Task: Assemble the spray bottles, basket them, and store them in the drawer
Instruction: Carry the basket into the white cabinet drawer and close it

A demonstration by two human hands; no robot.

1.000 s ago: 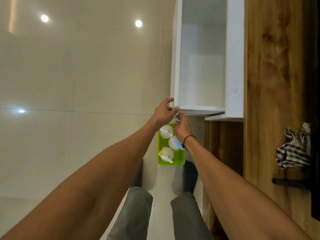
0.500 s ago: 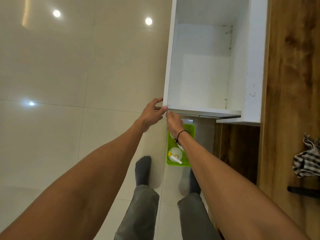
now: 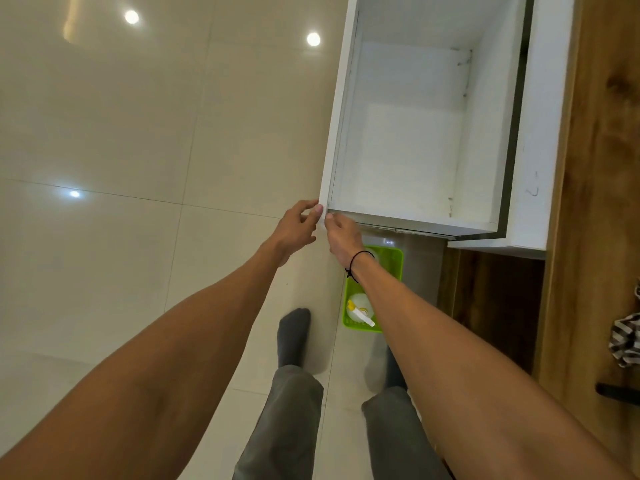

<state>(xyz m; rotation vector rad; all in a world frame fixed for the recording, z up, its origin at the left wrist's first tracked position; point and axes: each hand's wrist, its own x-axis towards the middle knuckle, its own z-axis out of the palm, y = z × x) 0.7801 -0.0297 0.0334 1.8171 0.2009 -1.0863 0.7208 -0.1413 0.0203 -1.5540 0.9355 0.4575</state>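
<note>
A white drawer stands pulled far out from the wooden cabinet, its inside bare. My left hand and my right hand both grip the near corner of the drawer front. Below them on the floor sits a green basket. One white spray bottle with a yellow and white trigger shows in it. My right forearm hides the rest of the basket.
The wooden cabinet top runs along the right, with a striped cloth and a black handle on it. My two socked feet stand on the glossy tiled floor beside the basket.
The drawer has slid further out towards me, with both hands staying on its front corner. More of its inside shows now, and my right arm covers more of the basket.
</note>
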